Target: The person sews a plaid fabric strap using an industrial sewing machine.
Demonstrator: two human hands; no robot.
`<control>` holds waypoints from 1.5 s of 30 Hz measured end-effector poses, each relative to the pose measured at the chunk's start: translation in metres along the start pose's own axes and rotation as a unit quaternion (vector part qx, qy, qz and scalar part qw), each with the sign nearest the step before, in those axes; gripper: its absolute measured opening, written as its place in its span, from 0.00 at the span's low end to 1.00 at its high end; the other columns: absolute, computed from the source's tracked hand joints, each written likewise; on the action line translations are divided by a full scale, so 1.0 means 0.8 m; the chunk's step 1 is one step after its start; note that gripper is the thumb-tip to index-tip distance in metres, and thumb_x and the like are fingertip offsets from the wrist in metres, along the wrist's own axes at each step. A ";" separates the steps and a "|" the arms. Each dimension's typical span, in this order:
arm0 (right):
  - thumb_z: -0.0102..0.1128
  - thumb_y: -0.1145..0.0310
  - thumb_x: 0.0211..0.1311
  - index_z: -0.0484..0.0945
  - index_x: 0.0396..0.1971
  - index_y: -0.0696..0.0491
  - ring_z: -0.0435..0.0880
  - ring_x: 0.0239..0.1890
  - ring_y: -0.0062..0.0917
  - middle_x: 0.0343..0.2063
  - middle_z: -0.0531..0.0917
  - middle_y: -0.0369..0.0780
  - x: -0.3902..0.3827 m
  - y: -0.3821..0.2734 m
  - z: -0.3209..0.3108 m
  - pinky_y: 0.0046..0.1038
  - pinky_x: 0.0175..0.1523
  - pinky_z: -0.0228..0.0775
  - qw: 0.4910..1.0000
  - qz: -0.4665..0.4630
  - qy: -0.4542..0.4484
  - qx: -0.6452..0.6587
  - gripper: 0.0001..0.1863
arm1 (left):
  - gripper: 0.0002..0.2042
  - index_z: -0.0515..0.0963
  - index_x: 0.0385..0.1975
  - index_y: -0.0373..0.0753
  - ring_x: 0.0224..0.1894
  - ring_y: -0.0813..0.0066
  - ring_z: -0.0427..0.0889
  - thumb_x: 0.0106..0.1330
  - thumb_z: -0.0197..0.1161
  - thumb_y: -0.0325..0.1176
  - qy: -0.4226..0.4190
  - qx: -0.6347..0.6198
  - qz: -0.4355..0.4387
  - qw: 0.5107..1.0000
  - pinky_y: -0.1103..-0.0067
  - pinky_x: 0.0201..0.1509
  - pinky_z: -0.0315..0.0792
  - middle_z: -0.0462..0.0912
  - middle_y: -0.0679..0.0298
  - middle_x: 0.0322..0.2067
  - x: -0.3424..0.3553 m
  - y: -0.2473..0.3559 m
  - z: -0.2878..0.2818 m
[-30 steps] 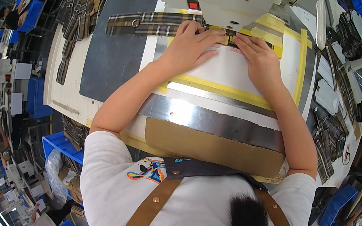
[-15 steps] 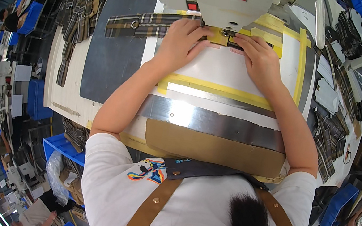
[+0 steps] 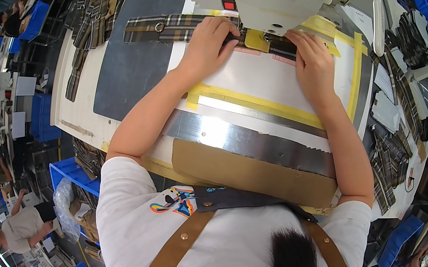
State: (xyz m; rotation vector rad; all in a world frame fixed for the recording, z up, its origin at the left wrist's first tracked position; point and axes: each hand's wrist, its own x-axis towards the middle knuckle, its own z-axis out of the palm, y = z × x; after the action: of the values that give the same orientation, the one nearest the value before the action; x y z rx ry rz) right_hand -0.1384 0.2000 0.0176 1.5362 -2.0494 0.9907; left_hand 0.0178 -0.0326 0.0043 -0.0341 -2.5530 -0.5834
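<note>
A plaid fabric strap [image 3: 177, 29] with a metal ring [image 3: 159, 27] lies sideways under the head of a white sewing machine [image 3: 269, 4]. My left hand [image 3: 209, 45] is closed on the strap just left of the needle area, thumb toward the near edge. On the other side, my right hand [image 3: 314, 62] has its fingers bent over the strap's right part, with the fingertips close under the machine head. Between both hands, a yellow plate [image 3: 257, 40] sits on the strap. The strap's right end is hidden under my right hand.
White sheeting edged with yellow tape [image 3: 264, 104] covers the work surface, with a metal strip [image 3: 247, 139] and a cardboard piece [image 3: 252, 174] nearer me. Plaid pieces [image 3: 96, 6] are piled at the left and more plaid fabric [image 3: 387, 162] lies at the right. A blue bin [image 3: 71, 175] stands lower left.
My hands have moved apart: the left slightly left, the right to the right and a little away from me. More of the yellow plate shows. A person has come into view at lower left.
</note>
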 end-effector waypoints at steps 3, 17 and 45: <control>0.61 0.87 0.59 0.86 0.47 0.57 0.88 0.49 0.40 0.46 0.89 0.43 0.000 0.002 -0.001 0.37 0.54 0.81 1.000 0.005 0.004 0.002 0.17 | 0.15 0.80 0.51 0.36 0.58 0.50 0.76 0.66 0.69 0.30 0.008 0.039 -0.043 0.998 0.62 0.65 0.69 0.80 0.55 0.52 0.000 -0.006 0.001; 0.62 0.87 0.57 0.86 0.45 0.58 0.87 0.47 0.39 0.44 0.90 0.43 -0.005 0.002 -0.006 0.37 0.52 0.81 1.000 0.003 -0.015 0.022 0.16 | 0.13 0.84 0.45 0.40 0.52 0.56 0.80 0.68 0.72 0.41 0.032 0.119 -0.066 0.990 0.62 0.61 0.64 0.86 0.61 0.42 0.020 -0.054 0.002; 0.62 0.86 0.56 0.86 0.43 0.55 0.86 0.41 0.37 0.37 0.89 0.41 -0.009 0.012 0.002 0.36 0.46 0.81 0.999 -0.003 0.036 0.031 0.16 | 0.15 0.84 0.33 0.28 0.28 0.49 0.84 0.71 0.69 0.38 0.026 0.040 -0.096 0.994 0.65 0.38 0.76 0.86 0.48 0.26 0.042 -0.077 0.006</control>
State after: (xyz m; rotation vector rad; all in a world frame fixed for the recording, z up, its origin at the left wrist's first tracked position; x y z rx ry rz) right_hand -0.1447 0.2054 0.0088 1.5145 -1.9796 1.1018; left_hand -0.0221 -0.0894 -0.0071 0.2542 -2.5436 -0.5465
